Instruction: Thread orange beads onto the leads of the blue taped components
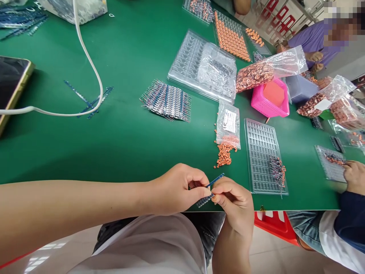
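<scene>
Near the table's front edge my left hand [188, 188] is closed on a narrow blue strip [216, 179] with a row of small dark parts along it. My right hand [232, 196] meets it at the strip's right side, thumb and forefinger pinched together. Whatever sits between those fingertips is too small to make out. Just beyond my hands, small orange rings [224, 154] spill from a labelled zip bag [229, 123]. A stack of similar strips with thin wire leads [168, 101] lies farther off to the left.
Right of my hands lies a transparent compartment tray [261, 152] with loose wired parts [276, 171]. Behind stand another tray [185, 57], a pink basket [266, 101] and bags of copper-coloured rings [253, 76]. A white cable [91, 61] crosses the left side. A co-worker's hand [355, 177] works far right.
</scene>
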`<state>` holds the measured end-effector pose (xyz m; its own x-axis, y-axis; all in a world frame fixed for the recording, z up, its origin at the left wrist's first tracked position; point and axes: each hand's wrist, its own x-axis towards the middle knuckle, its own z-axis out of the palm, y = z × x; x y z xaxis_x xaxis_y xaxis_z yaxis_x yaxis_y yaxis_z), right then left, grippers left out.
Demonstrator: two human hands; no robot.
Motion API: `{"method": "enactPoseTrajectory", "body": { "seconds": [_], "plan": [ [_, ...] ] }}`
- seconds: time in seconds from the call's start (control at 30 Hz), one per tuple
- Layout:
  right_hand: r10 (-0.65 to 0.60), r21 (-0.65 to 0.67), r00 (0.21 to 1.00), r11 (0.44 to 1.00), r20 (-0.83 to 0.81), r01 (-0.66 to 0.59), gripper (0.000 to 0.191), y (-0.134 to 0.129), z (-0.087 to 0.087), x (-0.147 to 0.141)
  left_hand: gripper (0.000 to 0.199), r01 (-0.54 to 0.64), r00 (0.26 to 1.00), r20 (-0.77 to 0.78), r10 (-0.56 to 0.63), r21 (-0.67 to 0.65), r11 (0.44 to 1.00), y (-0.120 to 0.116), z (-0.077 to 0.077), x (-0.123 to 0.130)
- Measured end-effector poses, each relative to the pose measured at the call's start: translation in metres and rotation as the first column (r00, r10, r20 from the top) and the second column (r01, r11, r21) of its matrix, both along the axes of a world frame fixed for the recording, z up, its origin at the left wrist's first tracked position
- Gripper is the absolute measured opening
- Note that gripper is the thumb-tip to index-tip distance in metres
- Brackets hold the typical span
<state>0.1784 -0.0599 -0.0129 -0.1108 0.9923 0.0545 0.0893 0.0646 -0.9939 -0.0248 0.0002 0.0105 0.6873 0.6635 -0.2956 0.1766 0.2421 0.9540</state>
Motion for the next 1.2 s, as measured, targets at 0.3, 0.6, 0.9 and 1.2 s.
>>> {"method": "enactPoseTrajectory", "body": {
  "seconds": [0.3,0.6,0.9,1.2],
  "plan": [
    [0.006,0.003,1.0,1.0,0.017,-0.006,0.008,0.0015,0.0019,-0.0001,0.021,0.02,1.0,-0.019,-0.018,0.074,0.997,0.0002,-0.002,-0.0003],
    [-0.005,-0.017,0.999,1.0,0.038,0.005,0.001,0.0022,0.0042,-0.0007,0.019,0.019,1.0,-0.001,-0.019,0.059,0.998,0.0006,-0.0021,-0.0011],
    [0.026,-0.031,0.998,0.999,0.058,-0.024,0.003,0.0066,0.0074,-0.0008,0.019,0.016,1.0,-0.013,-0.014,0.109,0.994,-0.0015,-0.0074,-0.0013],
    [0.037,-0.036,0.999,0.999,0.033,-0.035,0.006,0.0035,0.0033,0.0016,0.018,0.033,0.999,-0.026,-0.032,0.061,0.998,-0.0001,-0.0038,-0.0006]
  ]
}}
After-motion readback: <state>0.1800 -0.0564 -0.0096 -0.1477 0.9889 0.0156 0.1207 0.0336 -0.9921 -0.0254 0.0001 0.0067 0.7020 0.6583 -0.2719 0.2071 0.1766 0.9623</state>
